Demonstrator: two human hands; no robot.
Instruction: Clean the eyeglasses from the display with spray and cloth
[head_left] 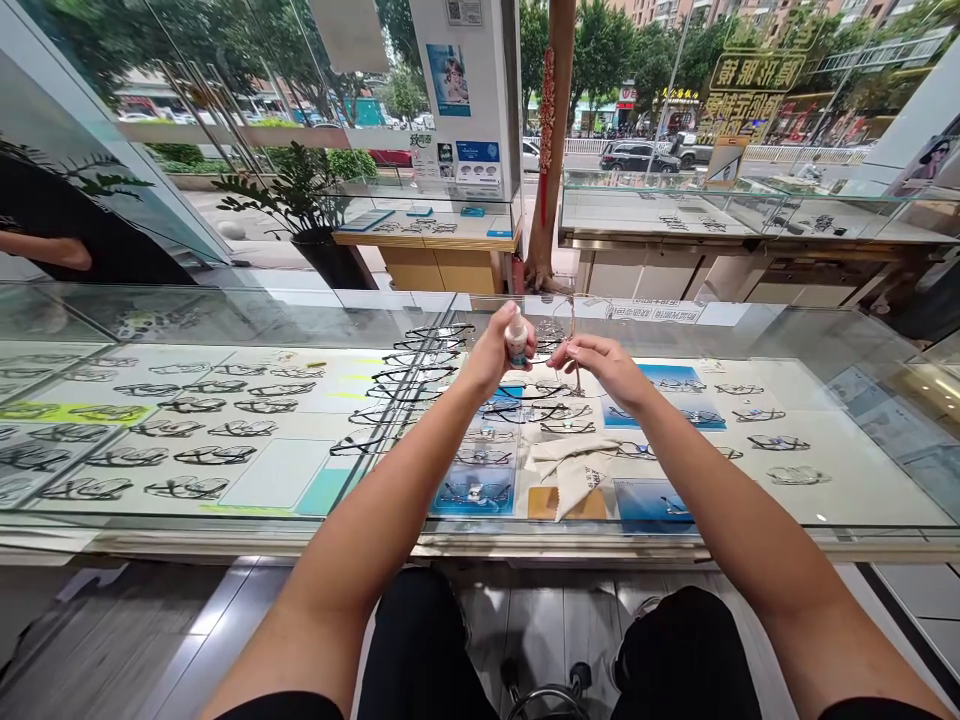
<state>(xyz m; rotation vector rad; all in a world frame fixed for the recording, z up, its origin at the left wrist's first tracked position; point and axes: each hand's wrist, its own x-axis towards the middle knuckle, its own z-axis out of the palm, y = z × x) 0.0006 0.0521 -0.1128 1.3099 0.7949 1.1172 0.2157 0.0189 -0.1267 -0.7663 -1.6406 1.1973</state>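
My left hand (pixel 493 350) is wrapped round a small spray bottle (pixel 517 338) with a whitish top, held upright above the glass counter. Just right of it, my right hand (pixel 596 365) pinches a pair of thin-framed eyeglasses (pixel 577 382); fingers hide part of the frame. Below the hands, a cream cleaning cloth (pixel 581 480) lies crumpled on the counter top. A column of dark-framed eyeglasses (pixel 412 378) with their temples unfolded stands on the glass left of my left hand.
The glass display counter (pixel 480 548) holds rows of eyeglasses and blue display cards (pixel 660 395). A potted plant (pixel 330 250) stands beyond it, near more showcases (pixel 675 215). At far left is a person's arm (pixel 45 248). My knees and a stool base are below.
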